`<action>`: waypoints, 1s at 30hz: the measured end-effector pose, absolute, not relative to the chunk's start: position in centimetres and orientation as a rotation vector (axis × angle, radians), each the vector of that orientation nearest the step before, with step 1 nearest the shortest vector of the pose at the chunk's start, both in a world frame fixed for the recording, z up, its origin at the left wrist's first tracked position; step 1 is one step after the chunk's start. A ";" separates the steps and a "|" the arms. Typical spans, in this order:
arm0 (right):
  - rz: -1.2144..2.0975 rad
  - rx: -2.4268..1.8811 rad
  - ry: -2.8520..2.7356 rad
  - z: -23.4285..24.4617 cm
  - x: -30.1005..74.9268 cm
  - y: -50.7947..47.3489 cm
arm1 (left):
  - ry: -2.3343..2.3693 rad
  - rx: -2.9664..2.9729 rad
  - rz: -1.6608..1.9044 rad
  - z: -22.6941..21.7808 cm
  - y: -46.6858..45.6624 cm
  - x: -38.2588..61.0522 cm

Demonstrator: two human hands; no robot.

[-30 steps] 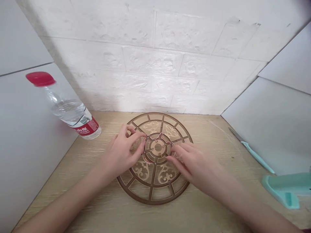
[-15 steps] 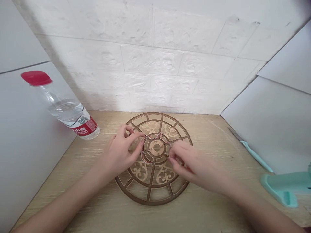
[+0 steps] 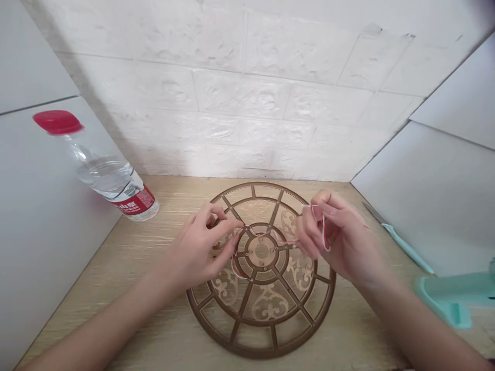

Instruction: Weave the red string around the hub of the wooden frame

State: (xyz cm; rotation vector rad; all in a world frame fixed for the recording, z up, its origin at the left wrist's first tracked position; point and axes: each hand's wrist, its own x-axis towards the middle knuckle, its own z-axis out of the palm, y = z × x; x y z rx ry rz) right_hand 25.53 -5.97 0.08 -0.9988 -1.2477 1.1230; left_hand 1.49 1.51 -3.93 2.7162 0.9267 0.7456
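Note:
A round brown lattice frame [image 3: 264, 352] with spokes and scroll ornaments is in front of me. Thin red-and-white wire [image 3: 325, 234] runs around its inner ring and across to the right. My left hand [image 3: 209, 245] pinches the inner ring at its left side, where the wire passes; whether the wire is also between those fingertips is unclear. Off the frame's upper right edge, my right hand [image 3: 338, 234] is closed around the wire, with a loop hanging from its fingers and a stretch leading back to the ring.
A water bottle [image 3: 116, 180] with a red cap stands at the left by a white panel. To the right, a knife with a turquoise handle [image 3: 408, 248] lies along the other panel, near a turquoise tool [image 3: 456, 288]. A white brick-pattern wall [image 3: 243, 103] closes the back.
My right hand has risen up and right, away from the ring, drawing out wire. The frame has turned and looks larger, shifted right and nearer. My left hand has moved slightly right.

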 end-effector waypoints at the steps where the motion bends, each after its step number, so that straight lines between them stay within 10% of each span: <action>1: 1.118 -0.993 -1.230 0.3 25.6 -6.0 | 0.919 2.718 0.745 -3.9 1.5 1.5; 9: 0.929 -1.044 -1.362 0.1 26.6 -6.5 | 0.923 2.749 0.790 -3.7 1.3 1.3; 23: -0.517 -1.408 -2.378 -3.0 23.5 -6.5 | 0.927 2.727 0.744 -3.8 1.4 1.3; 30: -0.476 -1.350 -2.333 -4.1 23.5 -6.7 | 0.883 2.730 0.604 -4.1 1.5 1.3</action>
